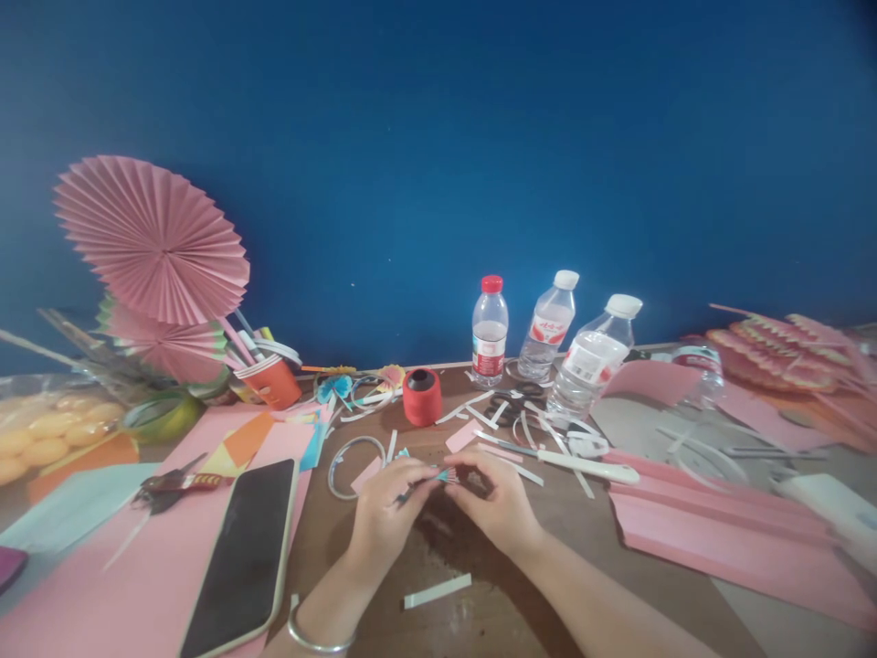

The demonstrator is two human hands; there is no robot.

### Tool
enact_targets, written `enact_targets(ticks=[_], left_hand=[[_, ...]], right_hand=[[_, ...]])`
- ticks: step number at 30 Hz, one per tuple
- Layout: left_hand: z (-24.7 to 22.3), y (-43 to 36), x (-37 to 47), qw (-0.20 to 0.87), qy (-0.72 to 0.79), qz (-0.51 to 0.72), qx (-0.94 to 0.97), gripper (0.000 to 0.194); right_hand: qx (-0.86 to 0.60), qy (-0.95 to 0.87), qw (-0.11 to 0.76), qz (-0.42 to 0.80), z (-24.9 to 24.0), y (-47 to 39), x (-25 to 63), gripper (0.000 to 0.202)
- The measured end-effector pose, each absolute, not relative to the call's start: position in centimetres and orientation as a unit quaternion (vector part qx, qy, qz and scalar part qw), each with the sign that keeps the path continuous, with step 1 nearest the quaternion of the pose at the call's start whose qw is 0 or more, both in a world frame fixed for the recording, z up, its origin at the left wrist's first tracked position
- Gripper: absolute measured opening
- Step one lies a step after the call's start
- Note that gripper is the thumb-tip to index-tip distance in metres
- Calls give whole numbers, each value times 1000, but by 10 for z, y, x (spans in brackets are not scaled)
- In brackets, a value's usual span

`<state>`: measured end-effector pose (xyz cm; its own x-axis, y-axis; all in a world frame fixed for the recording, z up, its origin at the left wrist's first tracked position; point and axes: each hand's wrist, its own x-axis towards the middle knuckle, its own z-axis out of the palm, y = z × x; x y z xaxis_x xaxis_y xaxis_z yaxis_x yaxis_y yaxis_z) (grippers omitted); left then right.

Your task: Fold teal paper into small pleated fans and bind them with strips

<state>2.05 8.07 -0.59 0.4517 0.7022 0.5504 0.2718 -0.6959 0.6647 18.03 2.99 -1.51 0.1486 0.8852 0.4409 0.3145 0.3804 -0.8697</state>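
My left hand (394, 503) and my right hand (497, 498) meet over the middle of the table. Between their pinched fingertips is a small folded paper piece (448, 475), teal with some pink; its exact shape is too small to tell. Fingers of both hands are closed on it. A white paper strip (438, 591) lies flat on the brown tabletop below the hands. Just left of my left hand rests a roll of tape (356, 466). A white-handled knife (586, 466) lies to the right of my right hand.
Bottles (489, 334) and a red round container (422, 398) stand at the back. A phone (239, 557) lies left on pink paper (102, 585). Pleated pink paper fans (154, 242) rise beside an orange cup (270, 384). Folded pink paper (726, 530) and paper scraps lie right.
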Motion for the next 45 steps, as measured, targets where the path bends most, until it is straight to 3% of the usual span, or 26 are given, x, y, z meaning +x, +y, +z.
enact_targets(ticks=[5,13,36,45], left_hand=[[-7,80,19,265,322,429,801,6],[-4,79,21,277,317,420,804,5],[-9,81,21,299,358,439,768,5],[-4,78,23,270,317,438,796,6]], right_hand=[[-483,-631,553,251,-13,28,181,41],[-503,-618,558,232,-12,29,179,12],[-501,-599,574,245,-17,33,182,8],[-519,-649,512,217,-15,30,184,11]])
